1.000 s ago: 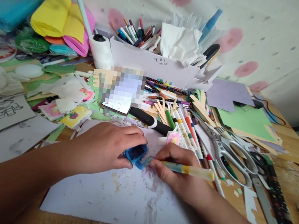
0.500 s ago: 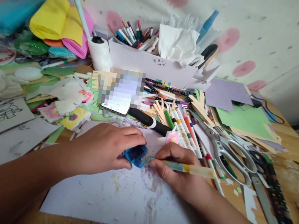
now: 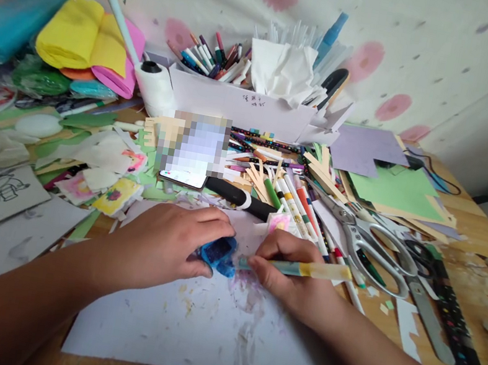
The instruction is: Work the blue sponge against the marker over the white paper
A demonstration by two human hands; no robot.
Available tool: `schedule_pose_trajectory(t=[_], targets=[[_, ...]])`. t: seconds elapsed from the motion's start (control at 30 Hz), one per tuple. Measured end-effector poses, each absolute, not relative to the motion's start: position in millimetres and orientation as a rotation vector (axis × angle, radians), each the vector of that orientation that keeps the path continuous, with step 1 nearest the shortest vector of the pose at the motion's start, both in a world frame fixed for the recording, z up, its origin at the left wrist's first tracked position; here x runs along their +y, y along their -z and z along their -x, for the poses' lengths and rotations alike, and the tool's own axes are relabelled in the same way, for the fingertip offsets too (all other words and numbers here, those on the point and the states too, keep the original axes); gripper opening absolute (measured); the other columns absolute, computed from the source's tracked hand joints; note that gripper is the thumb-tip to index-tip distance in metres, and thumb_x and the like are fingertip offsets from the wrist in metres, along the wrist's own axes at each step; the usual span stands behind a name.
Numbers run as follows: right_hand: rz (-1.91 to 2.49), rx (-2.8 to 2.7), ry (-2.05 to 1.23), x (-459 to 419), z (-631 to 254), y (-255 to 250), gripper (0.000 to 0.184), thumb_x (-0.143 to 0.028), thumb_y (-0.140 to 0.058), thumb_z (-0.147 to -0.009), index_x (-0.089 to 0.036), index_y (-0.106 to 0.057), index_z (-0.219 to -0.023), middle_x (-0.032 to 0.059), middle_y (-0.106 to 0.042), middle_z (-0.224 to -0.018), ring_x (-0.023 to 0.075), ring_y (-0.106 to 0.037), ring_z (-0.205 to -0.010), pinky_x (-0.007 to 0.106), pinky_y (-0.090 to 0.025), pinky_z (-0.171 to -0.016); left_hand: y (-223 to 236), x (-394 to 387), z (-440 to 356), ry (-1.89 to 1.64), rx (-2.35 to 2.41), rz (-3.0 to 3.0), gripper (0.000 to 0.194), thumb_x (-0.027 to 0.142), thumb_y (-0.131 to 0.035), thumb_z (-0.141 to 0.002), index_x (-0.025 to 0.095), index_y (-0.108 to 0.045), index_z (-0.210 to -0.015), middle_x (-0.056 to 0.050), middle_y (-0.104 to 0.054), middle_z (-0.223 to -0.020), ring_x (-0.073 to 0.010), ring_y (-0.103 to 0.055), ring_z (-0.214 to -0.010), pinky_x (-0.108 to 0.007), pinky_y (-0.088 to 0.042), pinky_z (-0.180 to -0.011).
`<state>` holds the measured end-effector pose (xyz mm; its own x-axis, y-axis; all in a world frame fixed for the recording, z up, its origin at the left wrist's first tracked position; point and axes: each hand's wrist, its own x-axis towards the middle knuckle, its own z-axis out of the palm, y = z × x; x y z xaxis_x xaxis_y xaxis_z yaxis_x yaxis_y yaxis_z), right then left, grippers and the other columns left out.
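My left hand [image 3: 167, 244] is closed on a small blue painted piece [image 3: 218, 253], pinning it to a stained white sheet of paper [image 3: 201, 319]. My right hand [image 3: 289, 272] pinches a marker pen [image 3: 304, 270] with a yellowish barrel, and its tip touches the right side of the blue piece. Both hands rest on the white sheet at the middle of the table. Part of the blue piece is hidden under my left fingers.
Large silver scissors [image 3: 370, 242] lie right of my right hand among loose markers [image 3: 297, 201]. A phone [image 3: 192, 154] and a black pen [image 3: 241, 198] lie behind the hands. A white box of pens and tissue [image 3: 244, 101] stands at the back. Coloured paper rolls [image 3: 84, 41] are at back left.
The view has shifted slightly. Both hands keep their hold and stay almost in place, with the pen tip still against the blue piece.
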<state>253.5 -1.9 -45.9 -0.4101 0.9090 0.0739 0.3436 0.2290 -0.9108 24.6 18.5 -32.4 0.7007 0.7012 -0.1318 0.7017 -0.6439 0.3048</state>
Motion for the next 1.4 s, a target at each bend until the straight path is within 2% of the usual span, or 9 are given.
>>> schedule_pose_trajectory(t=[1.1,1.4], targets=[[1.208,-1.840,-1.179,-2.7,-253.6,49.0,0.027,-0.029,-0.062,-0.078,-0.020,-0.047,-0.058,-0.0032,-0.048,-0.053,0.0100,-0.040,-0.049,0.022,-0.031,-0.044,33.2,19.1,-24.6,-0.011,1.079,-2.597,0.043,0.034,-0.070,-0.080,0.027,-0.054,-0.119,-0.003,-0.062,-0.125,-0.0269,-0.066,-0.097,-0.035,-0.048,-0.073],[1.141,-1.846,-1.195,-7.7,-250.4,48.9,0.023,-0.026,-0.065,-0.079,-0.017,-0.055,-0.061,-0.0005,-0.055,-0.056,0.0093,-0.044,-0.049,0.020,-0.033,-0.044,33.2,18.0,-24.0,-0.016,1.095,-2.593,0.045,0.031,-0.073,-0.077,0.029,-0.056,-0.119,-0.002,-0.062,-0.125,-0.0261,-0.066,-0.099,-0.033,-0.048,-0.074]])
